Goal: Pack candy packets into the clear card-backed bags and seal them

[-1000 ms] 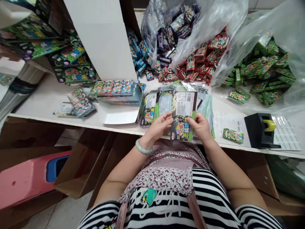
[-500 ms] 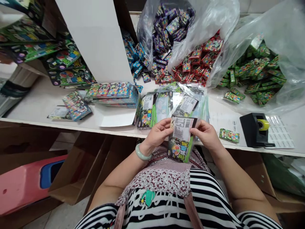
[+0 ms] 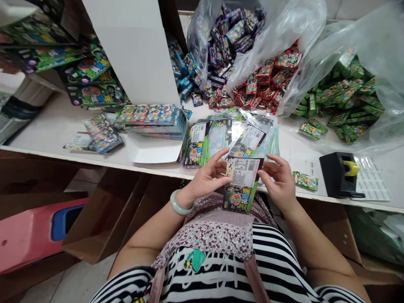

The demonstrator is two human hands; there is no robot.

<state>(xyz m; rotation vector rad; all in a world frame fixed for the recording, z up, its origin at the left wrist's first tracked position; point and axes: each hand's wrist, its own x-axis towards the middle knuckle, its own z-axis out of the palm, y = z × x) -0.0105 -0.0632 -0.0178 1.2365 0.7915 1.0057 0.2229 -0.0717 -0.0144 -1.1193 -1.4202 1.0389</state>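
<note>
A printed candy pouch (image 3: 240, 194), black and green with a pale label panel at its top, is upright in front of my apron at the table's edge. My left hand (image 3: 211, 176) holds its left side, thumb over the label and fingers behind. At its right edge is my right hand (image 3: 280, 182), thumb and fingers apart; the thumb tip is close to the edge, and contact is hard to make out. Just beyond, more pouches (image 3: 248, 141) lie on the table, beside a stack of similar pouches (image 3: 196, 145) to the left.
Small candy boxes lie in heaps: purple (image 3: 236, 33), red (image 3: 268, 75), green (image 3: 350, 97) and blue (image 3: 183, 67), partly in clear plastic bags. A tape dispenser (image 3: 336, 174) and a label sheet (image 3: 372, 179) are at right. Stacked box sets (image 3: 151, 120) sit left; cardboard boxes (image 3: 101, 214) stand below.
My right hand has loosened from the pouch, its fingers spreading away to the right. My left fingers have lifted and spread somewhat. The view has shifted slightly.
</note>
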